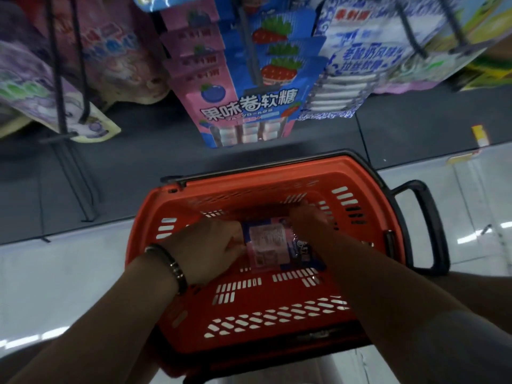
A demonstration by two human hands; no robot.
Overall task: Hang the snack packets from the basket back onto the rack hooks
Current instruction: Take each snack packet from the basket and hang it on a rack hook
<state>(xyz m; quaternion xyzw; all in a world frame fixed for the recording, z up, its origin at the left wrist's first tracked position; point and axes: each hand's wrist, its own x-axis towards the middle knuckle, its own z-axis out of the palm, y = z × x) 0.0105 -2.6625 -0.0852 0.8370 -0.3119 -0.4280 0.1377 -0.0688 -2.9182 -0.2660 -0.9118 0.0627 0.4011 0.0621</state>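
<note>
Pale tiled shop floor [55, 273] underfoot, dark rack base behind it, orange basket [144, 214] set on the floor right below the camera, black handle [432, 217] folded out to the right. Down on the basket bottom, toward its far end, 1 packet [270, 246], pink and blue, lying flat with the printed back label up. Squarely between the 2 hands, both equally near, no further reach needed from either. Long axis apparently running far-left to near-right, but partly covered and blurred, so not certain. Left hand [210, 245], bracelet [171, 266] at the wrist, fingers curled in, pinching the packet's left edge. Right hand [310, 220] knuckles up, fingers bent down over the far right corner, gripping it as far as can be told; fingertips hidden. No other packet seen in the basket. Straight ahead and above, matching pink-and-blue packets [243, 112] hanging in a row on a grey hook [253, 56], with other rows on hooks to either side. Probably the pick-up step: packet held but not yet off the basket bottom. Next, judging from this: lift up and forward, turn the hole end toward the hook tip, slide on in front of the row. Hanging hole not visible from here, so unclear which end to lead with.
</note>
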